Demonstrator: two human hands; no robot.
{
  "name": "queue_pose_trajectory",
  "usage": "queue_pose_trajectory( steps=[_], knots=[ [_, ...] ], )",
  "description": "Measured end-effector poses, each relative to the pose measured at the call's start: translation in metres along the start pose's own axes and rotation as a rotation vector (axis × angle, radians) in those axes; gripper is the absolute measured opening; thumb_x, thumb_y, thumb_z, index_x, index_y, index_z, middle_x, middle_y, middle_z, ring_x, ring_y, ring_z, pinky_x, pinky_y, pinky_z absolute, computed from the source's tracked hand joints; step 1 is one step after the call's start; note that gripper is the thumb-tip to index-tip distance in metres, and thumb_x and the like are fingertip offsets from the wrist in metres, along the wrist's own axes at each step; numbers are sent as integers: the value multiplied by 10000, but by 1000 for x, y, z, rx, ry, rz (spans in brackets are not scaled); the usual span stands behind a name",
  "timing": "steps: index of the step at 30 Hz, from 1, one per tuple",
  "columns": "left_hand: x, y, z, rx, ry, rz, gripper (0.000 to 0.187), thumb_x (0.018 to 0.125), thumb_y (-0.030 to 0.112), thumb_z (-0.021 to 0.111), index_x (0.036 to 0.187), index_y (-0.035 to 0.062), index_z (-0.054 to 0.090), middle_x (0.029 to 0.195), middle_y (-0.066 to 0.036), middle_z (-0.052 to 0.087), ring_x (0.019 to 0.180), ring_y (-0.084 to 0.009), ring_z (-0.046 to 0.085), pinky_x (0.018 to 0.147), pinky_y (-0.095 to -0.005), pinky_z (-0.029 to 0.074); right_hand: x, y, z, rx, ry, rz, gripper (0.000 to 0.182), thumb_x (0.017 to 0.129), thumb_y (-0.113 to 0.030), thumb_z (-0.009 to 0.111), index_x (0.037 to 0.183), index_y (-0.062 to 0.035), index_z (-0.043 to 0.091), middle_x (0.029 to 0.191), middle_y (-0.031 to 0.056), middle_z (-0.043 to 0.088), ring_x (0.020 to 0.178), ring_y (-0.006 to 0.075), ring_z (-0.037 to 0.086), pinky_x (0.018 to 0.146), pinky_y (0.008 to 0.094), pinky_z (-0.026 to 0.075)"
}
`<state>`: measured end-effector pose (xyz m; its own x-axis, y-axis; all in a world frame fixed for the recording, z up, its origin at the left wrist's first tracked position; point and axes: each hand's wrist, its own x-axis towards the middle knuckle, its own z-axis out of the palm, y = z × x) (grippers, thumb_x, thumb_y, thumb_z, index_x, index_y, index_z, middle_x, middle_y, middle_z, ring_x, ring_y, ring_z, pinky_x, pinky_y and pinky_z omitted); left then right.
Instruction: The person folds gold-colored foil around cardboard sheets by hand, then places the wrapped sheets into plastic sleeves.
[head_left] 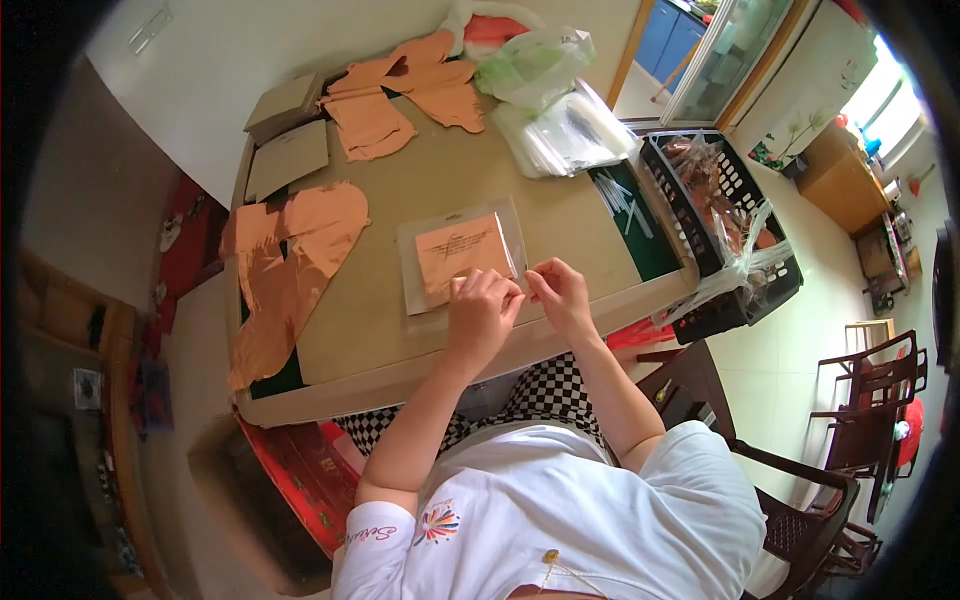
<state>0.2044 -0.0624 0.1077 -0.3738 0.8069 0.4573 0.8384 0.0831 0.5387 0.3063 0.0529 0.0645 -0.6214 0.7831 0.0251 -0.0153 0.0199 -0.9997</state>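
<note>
A clear plastic bag [409, 270] lies flat on the table in front of me, with a folded orange piece [440, 262] inside it and dark printed lines across it. My left hand [484, 312] is over the bag's near right corner, its thumb and forefinger pinched together. Just to the right, my right hand [562, 297] is also closed in a pinch near the bag's right edge. The fingertips of both hands are close together but apart. Whatever they hold is too small to make out.
Orange fabric-like pieces [300, 265] lie at the left, with more orange pieces [370, 125] at the back. Cardboard sheets [290, 160] sit nearby. A stack of clear bags [570, 135] is at the back right, beside thin white strips [632, 208]. A black crate [712, 265] adjoins the table.
</note>
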Motion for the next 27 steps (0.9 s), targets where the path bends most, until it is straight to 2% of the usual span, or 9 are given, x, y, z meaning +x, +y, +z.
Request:
queue_pose_trajectory(
  steps=[4,10,16,19,23,27],
  knots=[
    [5,2,1,19,20,81,71,746,156,702,772,113,651,779,-21,570,838,-206,549,796,-373,386,-1,0,4,65,-14,0,111,901,-78,621,848,15,590,694,19,619,640,59,580,567,210,476],
    [4,2,11,277,-35,197,83,747,157,693,763,106,629,781,-27,565,834,-206,548,798,-367,387,-2,-1,6,56,-6,11,99,904,-62,613,850,16,584,702,23,619,650,64,584,573,212,490],
    [0,3,10,110,-29,92,115,730,119,708,797,101,616,821,-32,570,849,-217,549,807,-385,388,-4,-7,6,49,-16,13,91,911,-56,601,860,16,580,713,22,620,646,64,575,575,212,483],
    [2,1,10,137,21,107,96,749,157,696,796,106,630,814,-27,566,837,-202,543,798,-367,382,-5,-9,6,34,-26,8,93,911,-57,601,859,17,581,716,21,620,652,64,575,580,212,480],
    [3,0,7,166,-17,125,107,733,144,717,797,102,643,820,-25,583,844,-215,550,800,-378,388,-4,-4,5,-10,-52,-16,78,924,-50,573,873,8,568,742,29,634,666,77,592,587,208,482],
    [4,0,6,196,-51,133,97,740,155,714,783,98,648,816,-26,587,846,-212,551,801,-374,388,-7,-7,4,-11,-42,-17,98,912,-60,597,854,17,584,720,26,628,653,70,583,576,225,483]
  ],
)
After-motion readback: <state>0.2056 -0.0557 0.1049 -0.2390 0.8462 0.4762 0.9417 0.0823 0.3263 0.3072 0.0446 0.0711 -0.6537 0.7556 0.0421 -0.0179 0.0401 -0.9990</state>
